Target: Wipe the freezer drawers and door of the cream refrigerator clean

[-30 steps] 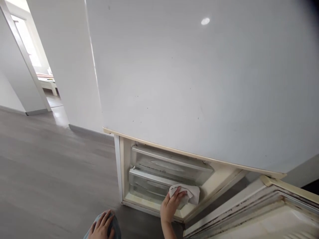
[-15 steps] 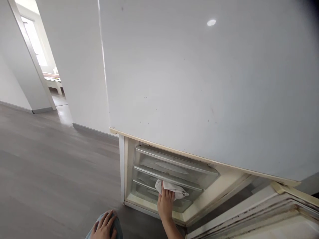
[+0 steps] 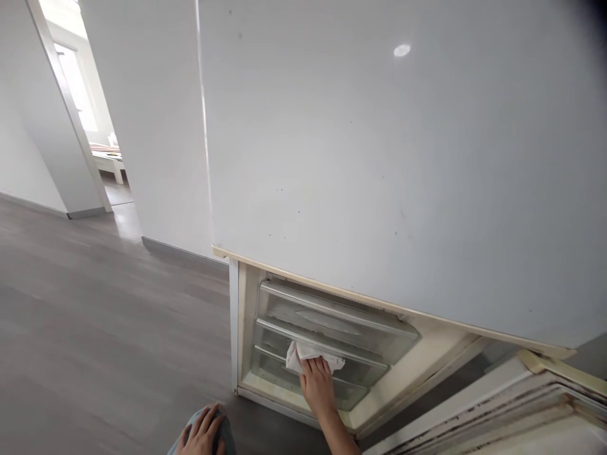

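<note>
My right hand [image 3: 317, 383] presses a folded white cloth [image 3: 296, 355] against the front of the clear plastic drawers [image 3: 327, 319] inside the lower compartment of a fridge. Parts of the cloth stick out on both sides of my fingers; its middle lies beneath them. My left hand [image 3: 203, 431] rests on my knee [image 3: 227, 436] with the fingers a little apart and nothing in them.
The fridge's large white upper door [image 3: 308, 145] rises above the compartment. At the lower right stands the swung-out lower door [image 3: 512, 411], its seal marked with dark stains. Grey wood-look floor [image 3: 95, 328] runs left towards a doorway [image 3: 114, 177].
My right hand has slid the cloth a short way left across the drawer front. My left hand stays on the knee. The whole view has shifted slightly.
</note>
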Demonstrator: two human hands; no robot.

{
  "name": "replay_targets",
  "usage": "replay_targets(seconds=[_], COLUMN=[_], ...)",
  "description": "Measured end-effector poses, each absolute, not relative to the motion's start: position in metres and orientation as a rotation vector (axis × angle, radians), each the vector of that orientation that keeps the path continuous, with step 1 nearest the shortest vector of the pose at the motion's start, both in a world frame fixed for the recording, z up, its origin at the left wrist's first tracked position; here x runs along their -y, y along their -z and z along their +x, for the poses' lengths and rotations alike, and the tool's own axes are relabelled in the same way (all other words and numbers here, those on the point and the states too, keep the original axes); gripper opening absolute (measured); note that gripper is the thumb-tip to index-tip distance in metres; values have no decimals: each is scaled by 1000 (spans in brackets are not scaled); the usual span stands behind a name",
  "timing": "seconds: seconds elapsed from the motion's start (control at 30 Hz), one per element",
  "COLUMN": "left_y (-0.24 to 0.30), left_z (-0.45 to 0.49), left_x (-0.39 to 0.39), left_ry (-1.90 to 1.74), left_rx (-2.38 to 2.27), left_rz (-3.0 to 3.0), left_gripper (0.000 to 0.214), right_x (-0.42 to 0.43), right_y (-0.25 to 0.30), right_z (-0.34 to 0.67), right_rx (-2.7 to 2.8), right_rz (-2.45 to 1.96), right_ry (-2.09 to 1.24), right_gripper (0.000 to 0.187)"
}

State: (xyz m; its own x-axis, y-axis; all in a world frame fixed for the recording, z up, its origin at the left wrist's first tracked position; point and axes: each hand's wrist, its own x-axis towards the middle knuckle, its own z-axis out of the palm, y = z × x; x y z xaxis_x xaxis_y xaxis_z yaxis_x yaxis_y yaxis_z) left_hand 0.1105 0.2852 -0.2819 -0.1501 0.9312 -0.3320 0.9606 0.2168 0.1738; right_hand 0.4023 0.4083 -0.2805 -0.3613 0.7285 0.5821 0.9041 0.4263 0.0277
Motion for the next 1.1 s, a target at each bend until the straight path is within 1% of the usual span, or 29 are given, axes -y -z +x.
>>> replay_targets(seconds=[0.07,0.1,0.17,0.23,0.33,0.43,0.5,0.57,0.7,0.8,0.97,1.1], left_y=[277,275,270,268,267,270,273,274,272,272,279,284], left_z=[111,110,109,106,102,101,101,103,108,110,107,103], left_x=[-284,-283,-281,-279,-278,-278,-280,-281,-282,-280,-279,-280], left_ry=[130,144,166,172,151,128,115,110,120,92,61,111], left_rx=[-2140,-2139,-2143,-2134,-2124,-2142,-2129,-2105,-2106,-2128,-2134,-2151], left_rz=[1748,1737,1716,1694,1677,1687,1687,1689,1704,1718,1738,1732], left_gripper=[57,57,58,58,58,58,58,58,59,57,56,56], right_x=[-407,-406,-402,-396,-388,-392,-402,-416,-437,-441,-436,-422], right_y=[286,291,304,319,339,341,329,308,269,267,301,311], right_z=[417,424,434,440,442,427,404,371,302,278,306,355], right_rx=[2130,2083,1996,1942,1970,2174,2299,2358,2444,2490,2663,2589], right_rz=[-1340,-1318,-1276,-1291,-1362,-1277,-1243,-1242,-1201,-1218,-1235,-1272], right_ry=[624,696,792,807,744,614,455,307,174,130,97,163], right_gripper=[37,35,36,40,45,44,44,47,58,60,57,54])
